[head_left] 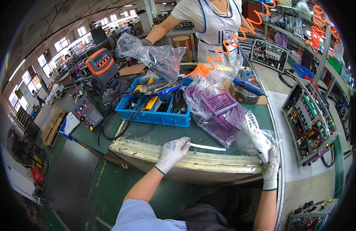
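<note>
Light-blue sleeve (133, 215) nearest, at the lower edge, dark clothing beside it. Left hand (173, 154), white glove, over the near edge of the green worktop (162, 136); fingers bent inward, tips at the left end of a white strip (208, 147), cannot tell if it is gripped. Strip lies along the near side of the worktop, pointing right. Right hand (271, 169), also white glove, at the worktop's right front corner; fingers closed on the lower end of a plastic-wrapped packet (256, 131), white with dark print, slanting up and left. Purple slotted panels (224, 106), partly in clear film, left of the packet. Behind, round metal tin (242, 97) with blue power tool (247, 85) across its top. Blue divided bin (155, 117) left of the panels, holding yellow-handled tools and dark parts; black cable (108, 136) loops at its left side. Orange-and-black machine (101, 65) farther left. Across the worktop, co-worker in white apron (218, 29), one dark-gloved hand (146, 42) at a clear plastic bag (162, 61). Orange coiled hose (225, 45) hangs in front. Open-sided chassis (310, 121) stands at right.
</note>
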The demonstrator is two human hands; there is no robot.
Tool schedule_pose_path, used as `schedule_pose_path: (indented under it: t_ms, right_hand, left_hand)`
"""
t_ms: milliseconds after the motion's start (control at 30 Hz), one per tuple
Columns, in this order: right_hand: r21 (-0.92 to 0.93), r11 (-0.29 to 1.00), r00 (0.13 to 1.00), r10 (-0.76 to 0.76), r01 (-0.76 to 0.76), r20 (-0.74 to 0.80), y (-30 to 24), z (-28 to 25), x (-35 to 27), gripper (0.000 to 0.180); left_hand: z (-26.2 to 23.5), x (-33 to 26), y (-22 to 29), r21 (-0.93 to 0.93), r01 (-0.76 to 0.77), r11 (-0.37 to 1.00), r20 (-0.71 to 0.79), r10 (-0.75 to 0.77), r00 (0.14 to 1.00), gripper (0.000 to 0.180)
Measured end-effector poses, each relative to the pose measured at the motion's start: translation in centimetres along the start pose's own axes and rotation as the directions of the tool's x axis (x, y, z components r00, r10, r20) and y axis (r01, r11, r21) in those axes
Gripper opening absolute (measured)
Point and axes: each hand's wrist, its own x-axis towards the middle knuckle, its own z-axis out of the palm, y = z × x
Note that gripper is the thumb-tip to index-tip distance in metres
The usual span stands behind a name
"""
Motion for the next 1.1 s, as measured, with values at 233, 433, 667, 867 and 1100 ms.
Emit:
schedule_pose_path:
  t_ms: [233, 433, 667, 867, 1100]
  right_hand:
    - [0.011, 1.0, 1.0, 0.0, 0.0, -0.025, 0.4, 0.4, 0.1, 0.039]
    - [-0.015, 0.999, 1.0, -0.028, 0.028, 0.01, -0.2, -0.1, -0.1, 0.039]
    - [0.015, 1.0, 1.0, 0.027, -0.028, 0.013, 1.8, -0.2, 1.0, 0.038]
    - [0.054, 0.998, 0.998, 0.008, -0.012, 0.063, -0.3, -0.3, 0.4, 0.039]
    - [0.034, 0.999, 0.995, 0.03, -0.034, 0.096, -0.2, -0.6, 0.4, 0.042]
  left_hand:
    - [-0.1, -0.2, -0.3, -0.01, 0.014, 1.0, -0.005, -0.014, 1.0, 0.025]
    - [0.1, 0.4, 0.1, -0.008, -0.021, 1.0, -0.008, 0.021, 1.0, 0.025]
    - [0.2, -0.6, -1.7, 0.0, -0.012, 1.0, -0.045, 0.012, 0.999, 0.023]
    - [1.0, 0.4, -0.5, -0.154, 0.114, 0.981, 0.052, -0.108, 0.993, 0.025]
    - [0.9, 0.4, -0.6, -0.123, 0.115, 0.986, 0.059, -0.108, 0.992, 0.027]
